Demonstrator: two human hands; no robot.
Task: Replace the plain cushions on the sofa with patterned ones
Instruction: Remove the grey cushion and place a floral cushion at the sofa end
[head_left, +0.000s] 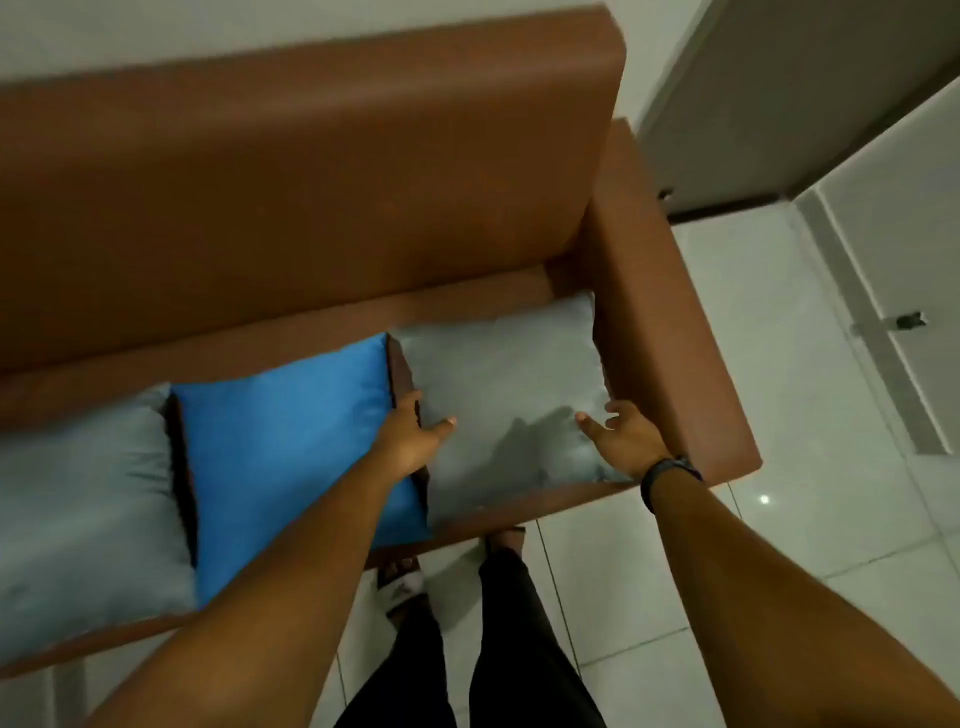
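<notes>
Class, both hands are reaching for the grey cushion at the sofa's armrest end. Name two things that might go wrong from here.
1. The left hand lies along the seam by the blue cushion, so lifting the grey cushion may drag it.
2. The right hand looks open, squeezed against the armrest; its hold may slip.

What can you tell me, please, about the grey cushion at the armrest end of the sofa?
The plain grey rectangular fabric cushion lies flat on the seat of the brown leather-look sofa, its right edge against the armrest and its left edge beside a plain blue cushion. It looks soft and slightly sheened, with faint creases. The left hand presses its left edge, thumb on top; the right hand is open at its right front corner, casting a shadow.
</notes>
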